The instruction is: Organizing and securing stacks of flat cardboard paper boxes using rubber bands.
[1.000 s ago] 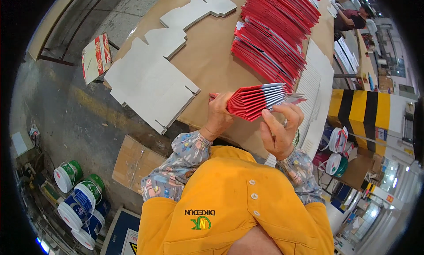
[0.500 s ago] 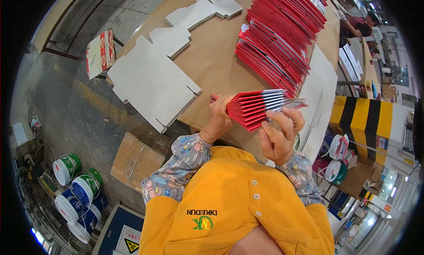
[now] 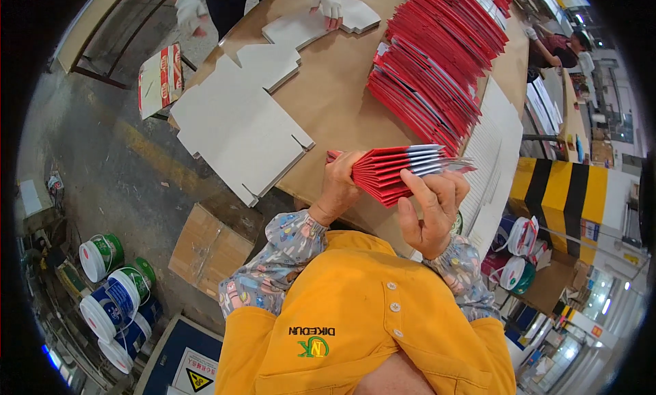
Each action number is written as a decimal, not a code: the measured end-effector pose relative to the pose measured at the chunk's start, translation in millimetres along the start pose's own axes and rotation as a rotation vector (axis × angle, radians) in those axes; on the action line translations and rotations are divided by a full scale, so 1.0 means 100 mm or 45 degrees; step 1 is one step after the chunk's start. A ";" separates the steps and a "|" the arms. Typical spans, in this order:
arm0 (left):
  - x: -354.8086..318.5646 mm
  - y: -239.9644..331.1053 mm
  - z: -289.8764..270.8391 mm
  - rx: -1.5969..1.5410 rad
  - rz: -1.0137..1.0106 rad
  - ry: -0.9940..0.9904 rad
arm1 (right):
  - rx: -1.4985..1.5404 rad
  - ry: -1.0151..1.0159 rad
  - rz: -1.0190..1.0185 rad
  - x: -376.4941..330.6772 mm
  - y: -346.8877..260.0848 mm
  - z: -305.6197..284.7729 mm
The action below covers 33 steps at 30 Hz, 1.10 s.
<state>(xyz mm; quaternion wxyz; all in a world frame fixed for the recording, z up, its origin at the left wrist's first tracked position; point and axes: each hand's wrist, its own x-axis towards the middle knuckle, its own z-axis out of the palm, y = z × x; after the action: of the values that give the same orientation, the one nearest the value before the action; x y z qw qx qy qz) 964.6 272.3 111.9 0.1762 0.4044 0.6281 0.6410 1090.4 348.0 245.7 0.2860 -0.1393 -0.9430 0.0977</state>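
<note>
A fanned stack of red folded cards (image 3: 383, 176) with white-and-grey ends is held above the table's near edge. My left hand (image 3: 339, 184) is closed round the stack's gathered left end. At the spread right end, my right hand (image 3: 435, 207) has its index finger on the folds and its thumb apart below; the other fingers curl by the far tips. Beyond my hands, a long row of similar red folded pieces (image 3: 427, 80) leans on the brown table (image 3: 335, 87).
Flat white die-cut cardboard (image 3: 236, 115) overhangs the table's left edge. Another person's white-gloved hand (image 3: 331, 7) touches a farther piece. White sheets (image 3: 488, 149) lie at right. A carton (image 3: 208, 248) and several buckets (image 3: 116, 303) stand on the floor; a yellow-black striped block (image 3: 564, 193) is at right.
A person with white gloves has come into view at the far left of the table. My right index finger has shifted up and left onto the folds; my left hand keeps its grip.
</note>
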 end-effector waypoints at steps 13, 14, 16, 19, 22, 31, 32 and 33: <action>0.00 0.00 -0.02 0.003 0.004 -0.016 | -0.039 0.038 -0.007 0.10 -0.02 0.04; -0.01 0.00 -0.02 -0.005 -0.014 -0.020 | -0.038 0.039 -0.008 0.09 -0.02 0.05; 0.00 0.00 -0.02 -0.011 -0.032 -0.022 | -0.024 0.072 -0.032 0.07 0.01 0.08; 0.03 0.05 -0.01 -0.017 0.027 -0.008 | 0.025 0.086 -0.103 0.08 0.04 0.08; 0.02 0.03 -0.01 -0.024 0.008 -0.026 | 0.168 0.125 -0.021 0.15 -0.01 0.10; 0.00 0.00 -0.02 0.015 0.116 -0.008 | 0.026 -0.051 -0.176 0.47 0.01 0.12; -0.02 -0.01 -0.02 0.015 0.116 -0.016 | 0.030 -0.107 -0.151 0.44 0.03 0.16; -0.03 -0.02 -0.01 -0.012 0.044 -0.022 | 0.034 -0.162 -0.125 0.41 0.04 0.19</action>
<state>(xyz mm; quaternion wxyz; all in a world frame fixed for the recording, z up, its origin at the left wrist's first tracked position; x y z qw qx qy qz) 965.1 269.1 109.4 0.1722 0.4199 0.6164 0.6434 1047.3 363.2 249.8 0.2316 -0.0827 -0.9636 0.1047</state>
